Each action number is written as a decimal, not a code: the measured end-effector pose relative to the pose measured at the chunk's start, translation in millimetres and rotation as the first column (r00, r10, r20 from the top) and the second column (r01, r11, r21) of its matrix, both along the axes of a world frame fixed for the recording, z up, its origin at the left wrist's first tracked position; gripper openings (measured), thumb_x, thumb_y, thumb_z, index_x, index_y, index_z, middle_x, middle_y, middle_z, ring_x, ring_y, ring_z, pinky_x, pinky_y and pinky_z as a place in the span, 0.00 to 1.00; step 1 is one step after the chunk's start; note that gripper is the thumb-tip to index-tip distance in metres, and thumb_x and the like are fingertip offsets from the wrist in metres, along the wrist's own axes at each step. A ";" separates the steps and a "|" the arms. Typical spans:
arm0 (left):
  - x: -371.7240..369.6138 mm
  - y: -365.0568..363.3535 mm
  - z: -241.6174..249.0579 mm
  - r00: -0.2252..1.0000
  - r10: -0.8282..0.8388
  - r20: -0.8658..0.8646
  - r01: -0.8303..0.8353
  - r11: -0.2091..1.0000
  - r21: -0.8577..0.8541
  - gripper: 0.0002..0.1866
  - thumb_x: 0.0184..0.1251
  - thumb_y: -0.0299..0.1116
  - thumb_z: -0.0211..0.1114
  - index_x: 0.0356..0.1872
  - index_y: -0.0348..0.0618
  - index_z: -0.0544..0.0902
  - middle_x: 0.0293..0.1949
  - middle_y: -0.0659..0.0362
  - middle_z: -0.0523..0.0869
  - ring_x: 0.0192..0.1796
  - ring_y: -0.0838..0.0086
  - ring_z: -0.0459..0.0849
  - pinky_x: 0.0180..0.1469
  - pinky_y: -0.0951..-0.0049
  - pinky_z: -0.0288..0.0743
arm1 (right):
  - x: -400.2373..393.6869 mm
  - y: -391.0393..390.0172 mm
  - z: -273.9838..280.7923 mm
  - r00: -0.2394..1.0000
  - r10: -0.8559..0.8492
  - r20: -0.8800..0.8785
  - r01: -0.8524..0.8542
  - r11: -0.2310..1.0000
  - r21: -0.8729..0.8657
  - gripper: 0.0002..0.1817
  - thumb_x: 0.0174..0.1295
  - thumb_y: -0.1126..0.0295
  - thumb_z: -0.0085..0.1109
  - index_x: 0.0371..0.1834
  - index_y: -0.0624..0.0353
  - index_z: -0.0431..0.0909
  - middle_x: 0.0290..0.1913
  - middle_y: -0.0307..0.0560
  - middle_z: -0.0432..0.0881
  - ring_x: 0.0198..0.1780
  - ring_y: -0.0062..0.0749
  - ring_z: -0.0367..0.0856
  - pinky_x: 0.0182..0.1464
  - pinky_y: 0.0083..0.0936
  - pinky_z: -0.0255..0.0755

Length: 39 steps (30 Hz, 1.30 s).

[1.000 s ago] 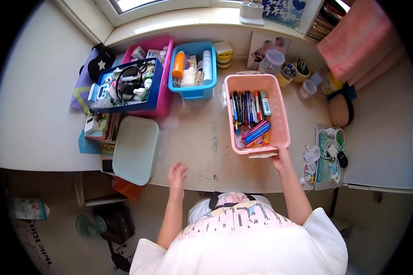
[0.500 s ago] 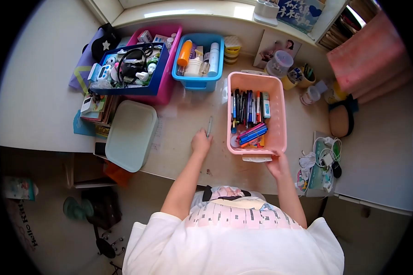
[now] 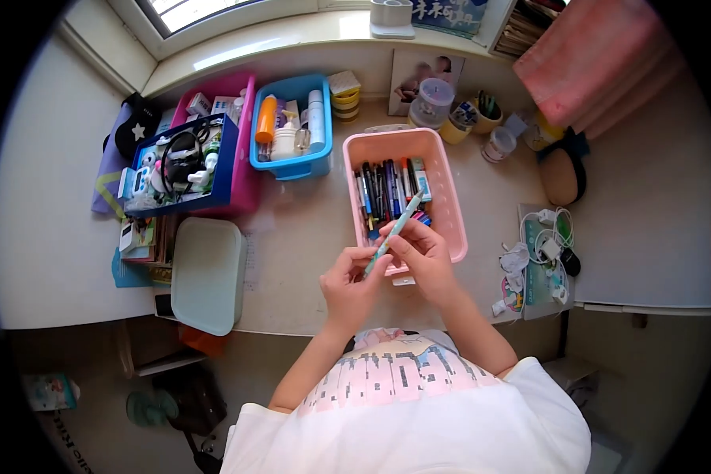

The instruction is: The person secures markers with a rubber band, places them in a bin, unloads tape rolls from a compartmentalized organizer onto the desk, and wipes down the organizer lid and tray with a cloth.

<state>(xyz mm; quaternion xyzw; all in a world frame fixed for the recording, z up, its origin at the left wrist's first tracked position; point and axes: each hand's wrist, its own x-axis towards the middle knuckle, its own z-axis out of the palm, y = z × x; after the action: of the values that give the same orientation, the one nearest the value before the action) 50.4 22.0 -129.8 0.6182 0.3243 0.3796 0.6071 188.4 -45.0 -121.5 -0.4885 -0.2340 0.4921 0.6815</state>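
A light green pen (image 3: 403, 221) is held slanted in both hands, above the near end of a pink basket (image 3: 450, 193). My left hand (image 3: 352, 280) pinches its lower end, and my right hand (image 3: 419, 257) grips it around the middle. Its upper end points away toward the basket's far side. Inside the basket stand and lie many pens and markers (image 3: 387, 186), along with a small white and green box (image 3: 423, 180). My hands hide the basket's near left corner and part of its near rim.
To the left are a pale green lid (image 3: 207, 272), a blue basket of bottles (image 3: 296, 167) and a dark blue box (image 3: 227, 170) on a pink bin (image 3: 249, 189). Jars (image 3: 434, 103) stand behind; cables (image 3: 557, 241) lie at right.
My left hand has lifted the green pen off the desk to the basket. My right hand has left the basket's near rim and taken hold of the pen. The view has shifted.
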 end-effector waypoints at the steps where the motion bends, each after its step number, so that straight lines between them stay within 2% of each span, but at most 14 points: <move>1: 0.4 1.7 2.0 0.999 0.050 0.018 -0.049 0.999 -0.021 0.10 0.67 0.25 0.77 0.46 0.35 0.87 0.32 0.61 0.92 0.30 0.86 0.85 0.29 0.84 0.71 | 3.8 3.4 -2.5 0.999 -0.046 0.011 0.046 0.998 0.036 0.14 0.78 0.66 0.62 0.59 0.61 0.82 0.50 0.40 0.87 0.50 0.19 0.85 0.53 0.18 0.79; 4: -1.2 12.6 -10.1 0.994 0.057 -0.097 -0.039 0.984 0.176 0.08 0.69 0.26 0.76 0.45 0.35 0.87 0.30 0.61 0.91 0.30 0.85 0.84 0.31 0.81 0.73 | 42.0 24.2 -14.4 0.989 -0.140 -0.045 0.138 0.989 -0.044 0.12 0.79 0.66 0.60 0.57 0.61 0.81 0.49 0.40 0.87 0.44 0.23 0.86 0.45 0.21 0.80; 8: 14.0 24.9 -38.2 0.975 0.018 -0.220 -0.008 0.999 0.048 0.18 0.69 0.30 0.75 0.56 0.35 0.83 0.34 0.59 0.87 0.34 0.79 0.81 0.38 0.77 0.74 | 123.0 75.8 -70.9 0.669 0.505 0.545 0.052 0.700 -0.713 0.22 0.70 0.59 0.68 0.57 0.66 0.80 0.49 0.59 0.88 0.45 0.44 0.90 0.50 0.39 0.82; 11: 19.0 29.2 -83.4 0.876 0.028 -0.481 0.090 0.972 0.219 0.40 0.66 0.36 0.77 0.74 0.39 0.66 0.47 0.55 0.72 0.45 0.68 0.74 0.49 0.69 0.76 | 137.2 111.4 -134.6 0.401 0.503 0.766 0.174 0.779 -0.602 0.24 0.68 0.56 0.69 0.54 0.66 0.82 0.51 0.65 0.87 0.50 0.56 0.88 0.54 0.47 0.80; 15: 15.5 35.8 -91.1 0.877 0.017 -0.481 0.048 0.991 0.123 0.39 0.67 0.37 0.77 0.74 0.38 0.66 0.48 0.54 0.74 0.46 0.66 0.77 0.52 0.67 0.77 | 126.5 112.8 -134.0 0.331 0.392 0.858 0.340 0.799 -0.496 0.21 0.69 0.56 0.67 0.53 0.63 0.84 0.53 0.61 0.87 0.56 0.57 0.85 0.58 0.47 0.78; 18: 8.1 35.8 -117.5 0.873 -0.007 -0.487 0.079 0.989 0.127 0.43 0.66 0.37 0.77 0.78 0.40 0.63 0.55 0.49 0.77 0.52 0.65 0.81 0.56 0.63 0.80 | 127.6 60.8 -94.1 0.381 -0.017 0.925 0.466 0.867 -0.176 0.23 0.69 0.58 0.67 0.62 0.60 0.81 0.56 0.56 0.87 0.55 0.54 0.85 0.59 0.42 0.78; 21: 3.4 29.5 -135.1 0.915 -0.212 -0.344 0.113 0.952 -0.285 0.48 0.63 0.30 0.74 0.82 0.39 0.57 0.68 0.44 0.74 0.68 0.57 0.77 0.71 0.62 0.71 | 133.6 -8.2 -86.3 0.198 -0.113 0.974 0.609 0.792 -0.032 0.24 0.69 0.63 0.66 0.67 0.57 0.78 0.60 0.54 0.84 0.60 0.52 0.83 0.63 0.40 0.76; 23: 5.3 23.9 -151.8 0.957 -0.271 -0.106 0.127 0.717 -0.686 0.43 0.65 0.23 0.63 0.82 0.39 0.57 0.73 0.47 0.72 0.74 0.60 0.73 0.74 0.66 0.68 | 120.2 -39.0 -96.7 0.785 0.010 0.619 0.386 0.774 -0.502 0.28 0.68 0.70 0.64 0.72 0.60 0.74 0.64 0.51 0.83 0.65 0.42 0.81 0.68 0.35 0.74; 25: -0.7 24.2 -160.9 0.968 -0.229 -0.102 0.104 0.735 -0.670 0.41 0.65 0.21 0.58 0.82 0.43 0.59 0.70 0.51 0.74 0.68 0.63 0.78 0.64 0.66 0.76 | 108.6 -50.3 -123.3 0.920 -0.146 0.364 0.273 0.905 -0.326 0.30 0.67 0.78 0.58 0.74 0.64 0.71 0.65 0.49 0.81 0.66 0.34 0.79 0.69 0.30 0.72; 26: 1.6 24.8 -165.1 0.978 -0.187 -0.092 0.081 0.746 -0.661 0.40 0.65 0.18 0.53 0.81 0.46 0.61 0.67 0.54 0.77 0.62 0.66 0.82 0.54 0.67 0.85 | 114.5 -50.2 -131.0 0.918 -0.143 0.370 0.270 0.908 -0.319 0.30 0.67 0.78 0.58 0.74 0.64 0.71 0.65 0.49 0.81 0.66 0.34 0.79 0.69 0.30 0.72; 27: 10.0 29.4 -134.0 0.982 -0.164 -0.094 0.063 0.754 -0.654 0.38 0.63 0.16 0.51 0.80 0.38 0.64 0.72 0.51 0.75 0.74 0.64 0.73 0.73 0.69 0.68 | 118.2 -46.2 -131.6 0.942 -0.120 0.312 0.225 0.918 -0.326 0.30 0.66 0.80 0.56 0.75 0.65 0.71 0.65 0.48 0.81 0.65 0.33 0.79 0.69 0.29 0.72; 32: 14.4 74.6 -155.1 0.996 -0.064 -0.056 0.023 0.836 -0.548 0.37 0.64 0.16 0.51 0.79 0.38 0.66 0.69 0.54 0.78 0.69 0.66 0.77 0.71 0.69 0.70 | 122.1 7.1 -147.6 0.959 -0.166 0.230 0.236 0.916 -0.324 0.31 0.64 0.83 0.49 0.75 0.66 0.71 0.63 0.47 0.83 0.63 0.31 0.80 0.67 0.25 0.72; 34: 26.5 111.3 -156.9 0.994 -0.103 -0.029 0.079 0.890 -0.449 0.39 0.62 0.17 0.49 0.80 0.44 0.65 0.65 0.53 0.80 0.59 0.66 0.86 0.52 0.68 0.88 | 122.0 30.3 -143.3 0.954 -0.198 0.225 0.266 0.905 -0.332 0.31 0.65 0.81 0.49 0.74 0.67 0.71 0.64 0.48 0.83 0.63 0.31 0.80 0.66 0.25 0.72; 39: 52.6 153.7 -146.8 0.983 -0.166 -0.082 0.104 0.859 -0.501 0.39 0.64 0.18 0.47 0.80 0.46 0.65 0.64 0.54 0.81 0.58 0.65 0.87 0.50 0.65 0.90 | 147.2 62.6 -159.3 0.910 -0.180 0.374 0.324 0.871 -0.370 0.27 0.70 0.75 0.53 0.74 0.62 0.73 0.62 0.51 0.85 0.62 0.31 0.81 0.65 0.26 0.73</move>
<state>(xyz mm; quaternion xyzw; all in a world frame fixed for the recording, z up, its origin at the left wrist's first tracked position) 103.1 175.8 -276.6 0.4855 0.4028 0.2020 0.7491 335.5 17.5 -280.8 -0.7263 -0.1648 0.3482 0.5694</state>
